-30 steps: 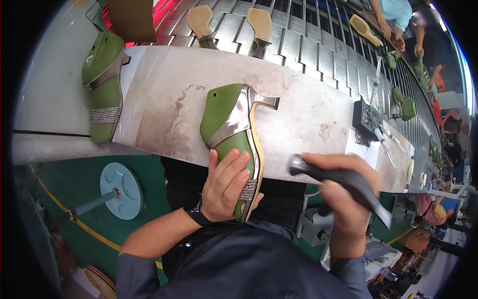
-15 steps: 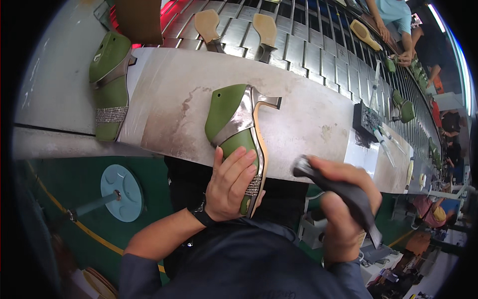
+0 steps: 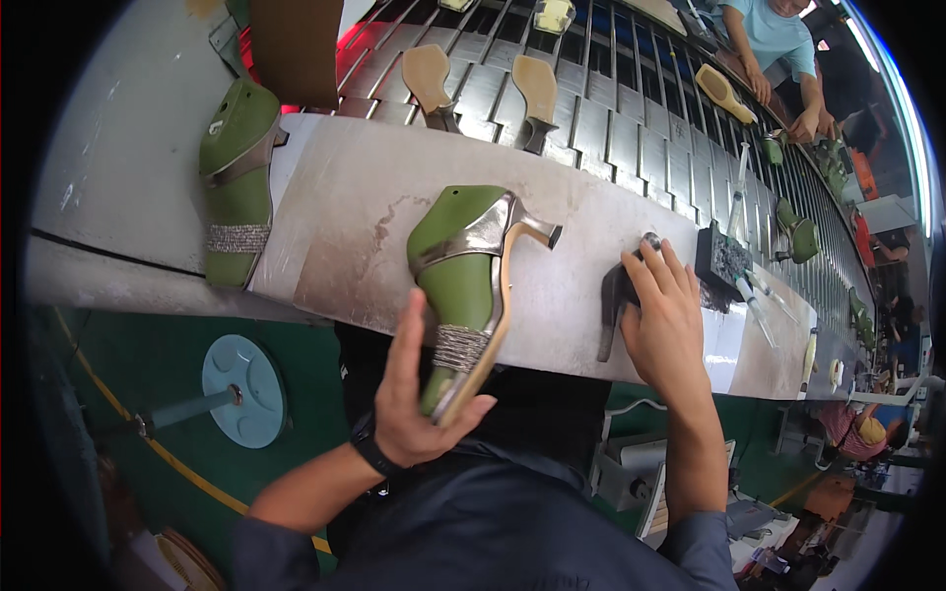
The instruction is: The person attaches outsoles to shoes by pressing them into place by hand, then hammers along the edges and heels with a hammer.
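My left hand (image 3: pixel 409 394) holds the toe end of a green shoe last fitted with a silver strapped sandal (image 3: pixel 463 281), its heel pointing away over the metal workbench (image 3: pixel 355 227). The sole edge faces right and the toe rests in my palm. My right hand (image 3: pixel 665 320) lies flat on the bench, fingers spread over a dark hammer-like tool (image 3: pixel 616 295) lying there. A second green last with a silver sandal (image 3: pixel 236 192) lies at the bench's left end, out of reach of both hands.
A slatted conveyor (image 3: pixel 611 108) runs behind the bench carrying tan soles with heels (image 3: pixel 537 89) and more green lasts (image 3: pixel 800 229). A black tray (image 3: pixel 724 258) and syringe-like applicators (image 3: pixel 759 295) sit right of my hand. Other people (image 3: pixel 778 39) work farther along. A blue stool base (image 3: pixel 241 389) stands lower left.
My right hand has lowered the dark tool from the air onto the bench and now rests over it. My left hand has turned the sandal and opened its grip around the toe.
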